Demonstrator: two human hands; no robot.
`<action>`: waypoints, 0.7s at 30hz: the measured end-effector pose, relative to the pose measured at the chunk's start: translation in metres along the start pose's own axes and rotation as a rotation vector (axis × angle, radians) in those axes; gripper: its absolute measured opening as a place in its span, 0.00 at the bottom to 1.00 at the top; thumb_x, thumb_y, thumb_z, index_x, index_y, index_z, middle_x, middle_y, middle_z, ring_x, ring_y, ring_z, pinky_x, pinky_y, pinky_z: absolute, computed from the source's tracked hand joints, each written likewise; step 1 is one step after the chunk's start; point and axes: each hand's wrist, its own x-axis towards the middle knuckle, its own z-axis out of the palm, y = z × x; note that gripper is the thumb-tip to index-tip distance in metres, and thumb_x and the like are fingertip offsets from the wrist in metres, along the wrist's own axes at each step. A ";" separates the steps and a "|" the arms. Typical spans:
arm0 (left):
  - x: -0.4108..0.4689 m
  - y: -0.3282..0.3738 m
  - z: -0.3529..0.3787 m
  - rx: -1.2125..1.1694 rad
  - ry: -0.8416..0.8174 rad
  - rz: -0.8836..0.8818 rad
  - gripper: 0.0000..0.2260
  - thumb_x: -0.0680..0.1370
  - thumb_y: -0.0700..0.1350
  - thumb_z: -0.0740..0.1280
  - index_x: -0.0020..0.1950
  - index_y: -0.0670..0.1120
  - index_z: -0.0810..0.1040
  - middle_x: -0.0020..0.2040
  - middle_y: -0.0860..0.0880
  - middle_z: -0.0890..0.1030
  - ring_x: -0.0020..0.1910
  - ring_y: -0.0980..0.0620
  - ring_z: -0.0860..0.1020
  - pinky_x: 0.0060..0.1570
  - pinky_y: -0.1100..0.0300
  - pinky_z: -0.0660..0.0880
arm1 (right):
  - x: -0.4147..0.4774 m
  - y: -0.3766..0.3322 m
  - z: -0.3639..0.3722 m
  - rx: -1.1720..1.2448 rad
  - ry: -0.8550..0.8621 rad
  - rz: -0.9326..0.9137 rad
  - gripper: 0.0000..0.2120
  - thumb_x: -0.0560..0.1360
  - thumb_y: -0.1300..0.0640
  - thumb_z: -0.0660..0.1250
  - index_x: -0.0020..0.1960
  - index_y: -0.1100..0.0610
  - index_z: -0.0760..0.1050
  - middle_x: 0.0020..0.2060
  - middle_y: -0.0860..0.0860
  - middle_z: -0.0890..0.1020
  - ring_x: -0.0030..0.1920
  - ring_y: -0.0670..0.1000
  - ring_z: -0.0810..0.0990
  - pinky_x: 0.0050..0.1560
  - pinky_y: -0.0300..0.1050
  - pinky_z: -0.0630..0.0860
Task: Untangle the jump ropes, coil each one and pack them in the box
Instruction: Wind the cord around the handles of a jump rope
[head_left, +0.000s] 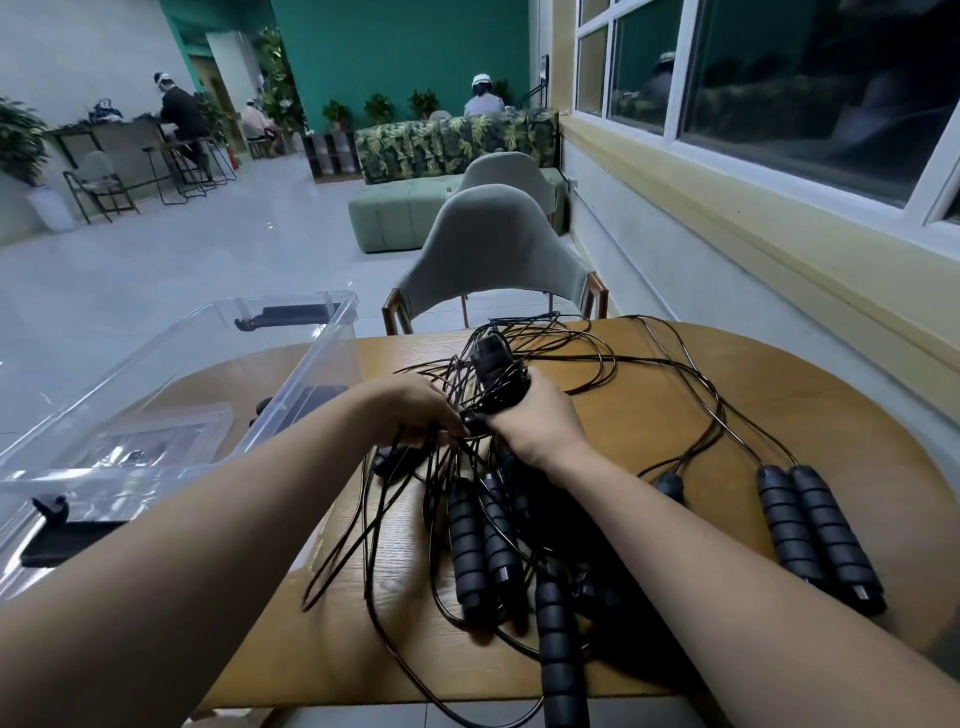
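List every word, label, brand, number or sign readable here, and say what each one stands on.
No text in this view can be read.
Clear box: a pale patch shows through its floor, too blurred to tell whether it carries print.
Jump rope handles: no marking can be made out.
Small panel on the far wall by the window: too small to read.

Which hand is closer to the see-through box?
Left. The left hand grips tangled cords just right of the clear box; the right hand holds a rope handle farther right.
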 end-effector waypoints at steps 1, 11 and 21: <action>0.000 0.000 0.000 -0.027 -0.026 -0.005 0.04 0.77 0.39 0.76 0.52 0.42 0.84 0.40 0.45 0.82 0.31 0.54 0.74 0.29 0.64 0.68 | 0.000 0.000 -0.001 -0.003 0.002 -0.004 0.20 0.70 0.54 0.80 0.59 0.49 0.77 0.50 0.48 0.85 0.50 0.52 0.82 0.45 0.44 0.72; -0.003 -0.005 0.006 -0.263 -0.172 0.123 0.20 0.60 0.48 0.88 0.42 0.48 0.80 0.39 0.47 0.80 0.36 0.50 0.74 0.37 0.57 0.67 | 0.002 0.003 -0.019 -0.015 0.092 -0.046 0.17 0.69 0.55 0.76 0.55 0.50 0.76 0.47 0.48 0.85 0.48 0.54 0.83 0.42 0.44 0.71; -0.011 -0.011 0.015 -0.504 -0.223 0.259 0.21 0.71 0.45 0.82 0.62 0.44 0.82 0.50 0.47 0.84 0.44 0.55 0.80 0.47 0.60 0.74 | 0.006 0.007 -0.033 0.084 0.163 -0.131 0.17 0.66 0.52 0.78 0.52 0.50 0.75 0.43 0.46 0.86 0.45 0.49 0.84 0.46 0.48 0.80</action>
